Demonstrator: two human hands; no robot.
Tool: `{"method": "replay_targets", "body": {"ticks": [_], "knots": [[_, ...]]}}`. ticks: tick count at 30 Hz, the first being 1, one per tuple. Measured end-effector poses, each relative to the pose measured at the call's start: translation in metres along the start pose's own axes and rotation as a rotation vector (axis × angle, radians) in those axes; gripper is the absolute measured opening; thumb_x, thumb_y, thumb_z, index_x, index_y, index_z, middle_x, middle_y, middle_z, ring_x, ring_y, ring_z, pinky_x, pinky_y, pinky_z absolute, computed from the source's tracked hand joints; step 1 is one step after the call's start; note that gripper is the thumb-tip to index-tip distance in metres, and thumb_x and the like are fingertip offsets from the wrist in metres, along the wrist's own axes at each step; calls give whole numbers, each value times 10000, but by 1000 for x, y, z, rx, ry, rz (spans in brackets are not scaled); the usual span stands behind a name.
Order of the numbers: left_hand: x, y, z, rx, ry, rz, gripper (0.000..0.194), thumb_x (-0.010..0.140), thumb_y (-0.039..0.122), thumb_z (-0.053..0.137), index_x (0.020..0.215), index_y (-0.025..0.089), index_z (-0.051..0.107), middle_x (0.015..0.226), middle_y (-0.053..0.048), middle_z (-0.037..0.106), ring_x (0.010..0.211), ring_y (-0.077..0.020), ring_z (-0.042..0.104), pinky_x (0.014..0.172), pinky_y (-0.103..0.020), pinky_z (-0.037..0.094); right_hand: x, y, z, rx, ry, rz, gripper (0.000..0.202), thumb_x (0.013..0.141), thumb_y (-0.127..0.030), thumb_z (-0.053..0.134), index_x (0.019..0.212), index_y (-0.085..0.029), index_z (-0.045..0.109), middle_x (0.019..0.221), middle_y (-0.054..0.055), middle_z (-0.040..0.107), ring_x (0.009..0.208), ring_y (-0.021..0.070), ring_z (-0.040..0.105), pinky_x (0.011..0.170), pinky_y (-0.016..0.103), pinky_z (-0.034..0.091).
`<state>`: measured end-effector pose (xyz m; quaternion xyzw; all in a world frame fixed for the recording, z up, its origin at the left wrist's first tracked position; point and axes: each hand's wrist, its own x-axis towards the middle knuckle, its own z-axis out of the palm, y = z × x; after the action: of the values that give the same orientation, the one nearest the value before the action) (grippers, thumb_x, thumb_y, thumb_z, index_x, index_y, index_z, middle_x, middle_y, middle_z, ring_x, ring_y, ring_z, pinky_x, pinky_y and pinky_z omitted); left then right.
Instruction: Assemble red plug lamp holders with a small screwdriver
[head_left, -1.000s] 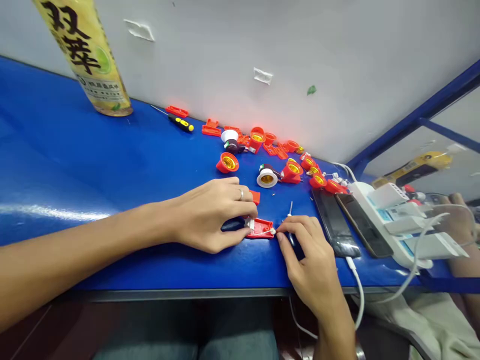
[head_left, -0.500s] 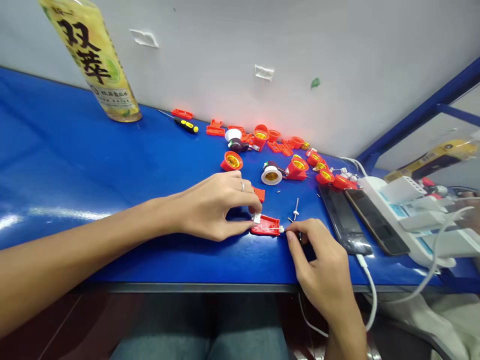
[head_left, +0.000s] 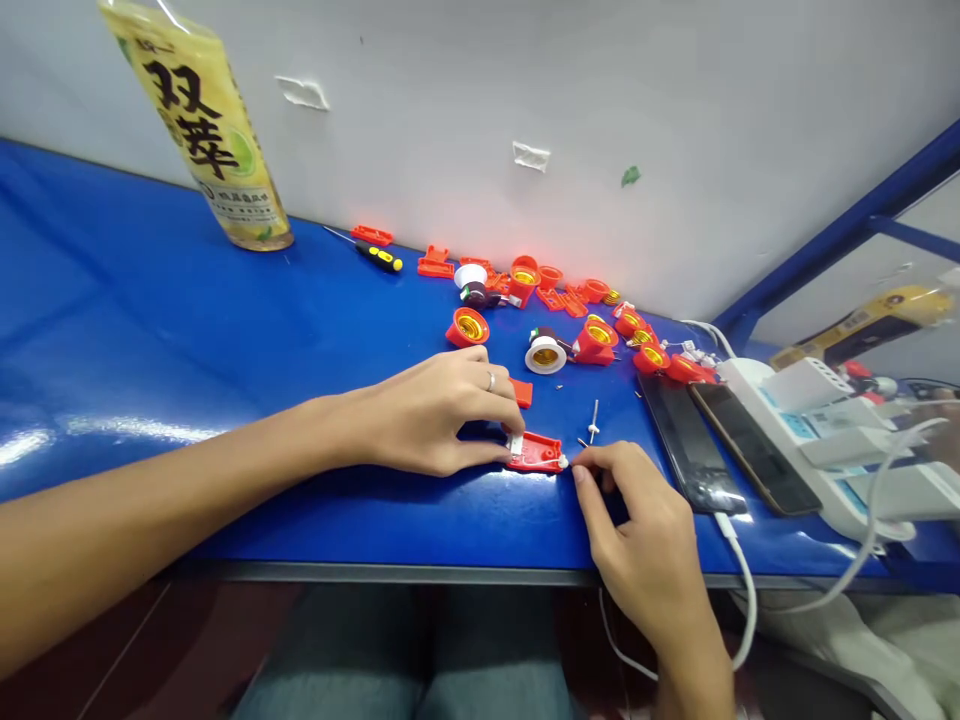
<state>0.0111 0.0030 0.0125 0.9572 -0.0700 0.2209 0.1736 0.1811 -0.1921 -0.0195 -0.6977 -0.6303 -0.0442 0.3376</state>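
A blue bench (head_left: 300,525) holds a red shell (head_left: 543,450) near its front edge. The left hand (head_left: 457,415) pinches a white part (head_left: 515,445) there; the right hand (head_left: 651,530) has fingertips nearly together, hold unclear.

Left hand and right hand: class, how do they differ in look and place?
The left hand wears a ring; no ring shows on the right hand. The left hand is at the left end of the red case, by a white block; the right hand is at the right end, by a white bead. Both hands are gloveless, close to the case.
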Motion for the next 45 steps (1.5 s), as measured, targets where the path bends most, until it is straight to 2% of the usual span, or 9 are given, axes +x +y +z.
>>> {"method": "replay_targets", "body": {"ticks": [8, 15, 19, 22, 30, 38, 45], "knots": [[-1, -5, 3, -28, -7, -2, 69, 919, 242, 727, 947, 185, 699, 835, -21, 693, 778, -165, 604, 726, -309, 349, 0, 0, 0, 5, 3, -2, 98, 1003, -200, 506, 968, -219, 595, 872, 9, 625, 819, 167, 590, 741, 294, 451], [-2, -6, 4, 16, -2, 19, 96, 961, 282, 675, 951, 186, 677, 852, -22, 688, 790, -163, 603, 735, -311, 353, 0, -1, 1, 6, -6, 1, 110, 1007, -199, 489, 954, -221, 583, 884, 22, 625, 836, 181, 593, 750, 312, 463], [-2, -5, 5, 48, 1, 21, 103, 967, 283, 662, 956, 181, 672, 884, -33, 683, 805, -170, 594, 748, -313, 363, 0, -2, 0, -24, -19, -38, 90, 1000, -190, 501, 989, -230, 582, 1160, 71, 616, 1109, 221, 574, 968, 383, 455], [-2, -5, 5, 77, -1, 35, 101, 959, 266, 670, 992, 171, 664, 927, -46, 681, 836, -182, 591, 770, -313, 381, 0, -1, 0, -9, -55, -68, 84, 1000, -187, 513, 1021, -246, 569, 1297, 59, 595, 1221, 222, 536, 1026, 395, 441], [-1, -2, 8, 116, 5, 49, 108, 945, 250, 685, 973, 148, 663, 894, -55, 674, 809, -188, 584, 769, -318, 386, 0, -1, -2, 27, -118, -110, 95, 985, -156, 517, 1029, -237, 540, 1295, 61, 612, 1227, 232, 524, 1021, 428, 446], [-1, -2, 8, 62, -7, 35, 85, 970, 242, 649, 933, 166, 640, 840, -30, 656, 776, -169, 556, 751, -306, 381, 1, -1, -2, 9, -109, -120, 94, 979, -156, 516, 1023, -235, 543, 1276, 72, 623, 1207, 247, 535, 1000, 442, 464], [-1, 0, 8, 59, -13, 35, 185, 976, 242, 640, 811, 177, 586, 747, 6, 605, 691, -150, 508, 701, -304, 345, 0, 0, -1, 15, -118, -110, 85, 984, -173, 509, 1012, -243, 548, 1285, 76, 619, 1214, 256, 533, 1003, 457, 466]]}}
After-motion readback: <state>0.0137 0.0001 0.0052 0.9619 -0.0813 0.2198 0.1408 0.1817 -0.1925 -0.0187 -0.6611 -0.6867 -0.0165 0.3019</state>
